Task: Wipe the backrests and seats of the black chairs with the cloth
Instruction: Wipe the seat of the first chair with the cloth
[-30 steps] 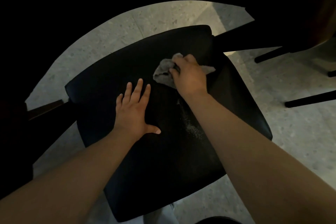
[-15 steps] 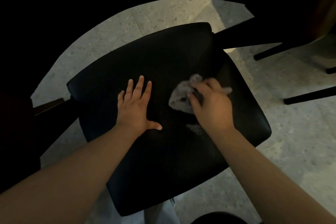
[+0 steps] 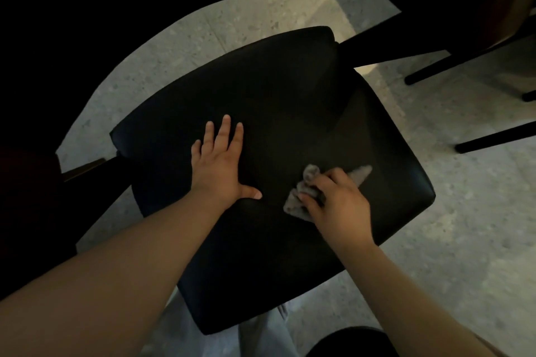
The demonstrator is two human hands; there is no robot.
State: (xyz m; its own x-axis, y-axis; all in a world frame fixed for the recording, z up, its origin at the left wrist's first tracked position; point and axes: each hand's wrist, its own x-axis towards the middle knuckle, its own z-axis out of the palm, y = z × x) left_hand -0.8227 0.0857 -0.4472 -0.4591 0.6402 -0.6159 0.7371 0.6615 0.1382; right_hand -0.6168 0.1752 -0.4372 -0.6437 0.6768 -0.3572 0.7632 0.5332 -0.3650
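We rest our left hand (image 3: pixel 216 171) flat on the black chair seat (image 3: pixel 290 90), fingers straight and slightly spread, thumb out sideways. We judge it is there to steady the chair against the rubbing. Our right hand (image 3: pixel 339 206) grips the crumpled grey cloth (image 3: pixel 295 203), fingers curled over it and pressing it onto the seat just beside the left thumb. A tail of cloth pokes out past the knuckles. The bunched hold likely lets us bear down harder. The backrest is lost in darkness. Another chair's legs (image 3: pixel 493 138) stand on the speckled floor (image 3: pixel 464 240) to the right.
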